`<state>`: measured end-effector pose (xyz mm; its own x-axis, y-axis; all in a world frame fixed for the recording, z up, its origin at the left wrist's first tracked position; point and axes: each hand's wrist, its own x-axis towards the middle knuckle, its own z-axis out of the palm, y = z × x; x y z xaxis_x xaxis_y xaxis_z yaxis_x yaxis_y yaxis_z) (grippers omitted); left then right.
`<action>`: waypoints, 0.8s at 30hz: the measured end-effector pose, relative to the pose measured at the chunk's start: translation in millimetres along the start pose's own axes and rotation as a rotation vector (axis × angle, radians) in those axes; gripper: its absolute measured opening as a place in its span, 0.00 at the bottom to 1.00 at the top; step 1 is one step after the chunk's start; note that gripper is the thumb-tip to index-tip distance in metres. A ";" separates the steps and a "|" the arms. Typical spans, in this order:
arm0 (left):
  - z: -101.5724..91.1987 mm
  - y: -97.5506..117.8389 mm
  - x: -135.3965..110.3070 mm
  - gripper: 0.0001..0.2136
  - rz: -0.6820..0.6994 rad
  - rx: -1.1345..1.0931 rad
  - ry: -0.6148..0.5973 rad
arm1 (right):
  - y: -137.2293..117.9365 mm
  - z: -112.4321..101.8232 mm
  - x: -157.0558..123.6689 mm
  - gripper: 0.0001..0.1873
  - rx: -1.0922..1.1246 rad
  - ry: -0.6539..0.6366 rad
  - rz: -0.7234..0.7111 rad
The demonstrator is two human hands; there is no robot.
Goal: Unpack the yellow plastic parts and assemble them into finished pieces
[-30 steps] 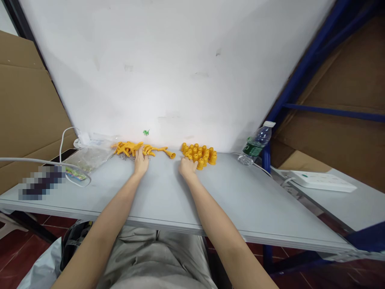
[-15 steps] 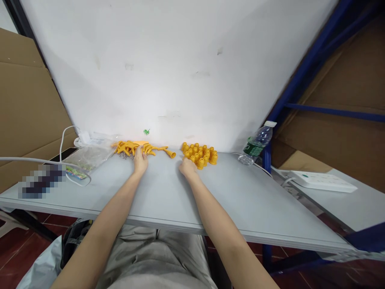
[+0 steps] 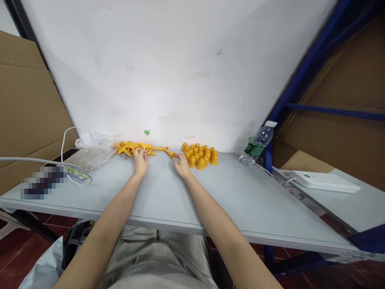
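My left hand (image 3: 141, 161) rests at the near side of a pile of orange-yellow plastic pieces (image 3: 128, 147), some curved, with small metal chains (image 3: 124, 156) among them. Its fingers are curled in at the pile, and whatever they hold is hidden. Farther right, my right hand (image 3: 181, 165) has its fingers bent around the wide end of a small orange cone-shaped piece (image 3: 170, 153), which lies on its side. Another slim orange piece (image 3: 163, 148) lies just beyond it. Several orange ribbed cups (image 3: 200, 163) stand upside down in a cluster right of my right hand.
The grey table (image 3: 168, 200) runs up to a white panel (image 3: 186, 72). A clear plastic bag (image 3: 93, 157) and white cables lie on the left. To the right, a water bottle (image 3: 255, 146) leans tilted by a blue post. A white power strip (image 3: 325, 181) lies beyond.
My right hand has moved left from the edge of the cup cluster to the lying cone-shaped piece. My left hand stays at the pile, its fingers now more curled.
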<state>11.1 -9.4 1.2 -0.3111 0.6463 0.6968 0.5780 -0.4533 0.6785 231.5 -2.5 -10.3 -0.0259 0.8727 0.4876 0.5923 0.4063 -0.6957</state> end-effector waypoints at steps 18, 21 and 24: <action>21.5 1.5 31.3 0.10 -0.161 0.241 -0.226 | -12.1 -8.1 -0.2 0.33 -0.166 -0.122 0.335; 19.5 -7.5 34.7 0.09 -0.181 0.304 -0.246 | -19.6 -8.6 -5.1 0.35 -0.297 -0.202 0.239; 18.7 -12.6 36.5 0.07 -0.169 0.366 -0.282 | -30.5 -8.6 -9.9 0.36 -0.419 -0.309 0.152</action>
<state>6.6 31.4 13.7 -0.2365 0.8562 0.4594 0.7796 -0.1149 0.6156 220.6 -25.9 10.6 -0.1129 0.9778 0.1764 0.8767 0.1816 -0.4454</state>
